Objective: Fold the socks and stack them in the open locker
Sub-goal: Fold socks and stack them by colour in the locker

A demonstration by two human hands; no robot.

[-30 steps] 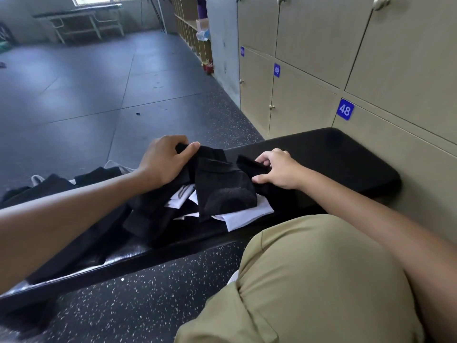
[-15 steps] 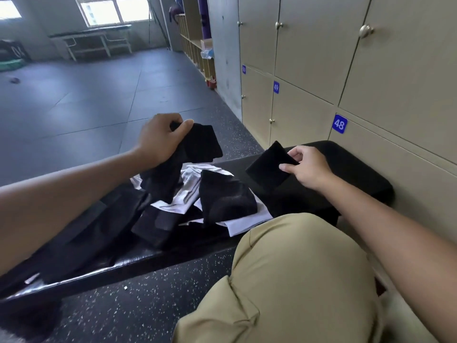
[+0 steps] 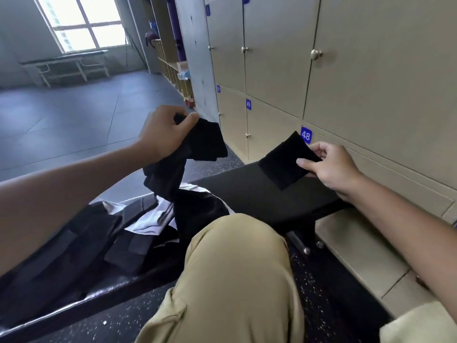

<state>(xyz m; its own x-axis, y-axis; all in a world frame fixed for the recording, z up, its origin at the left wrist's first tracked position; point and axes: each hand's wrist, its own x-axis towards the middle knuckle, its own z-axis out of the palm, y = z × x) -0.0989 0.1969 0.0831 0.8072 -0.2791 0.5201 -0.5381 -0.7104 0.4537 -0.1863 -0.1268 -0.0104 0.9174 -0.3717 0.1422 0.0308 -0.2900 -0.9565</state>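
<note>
Two black socks are up off the bench (image 3: 259, 194), one in each hand. Left of the bench's bare end, a heap of unfolded socks (image 3: 123, 231), black with some white, lies spread along the seat. Above that heap the left hand (image 3: 163, 134) grips a long black sock (image 3: 195, 149), fingers and thumb curled round its upper part; the rest hangs down, long axis near vertical, its lower end reaching the heap. Over the bench's bare end the right hand (image 3: 331, 167) pinches a folded black sock (image 3: 286, 160), thumb on top and fingers beneath, holding it flat and clear of the seat with one corner pointing at the lockers (image 3: 371, 95). Beyond the bench, every locker door in view is closed, number 48 just behind the folded piece; the open locker is not in sight, so which way it lies I cannot tell. Judgement: the folded sock is the ready one and the right hand already has it, so stacking falls to that hand, while the left's sock remains to be folded.
</note>
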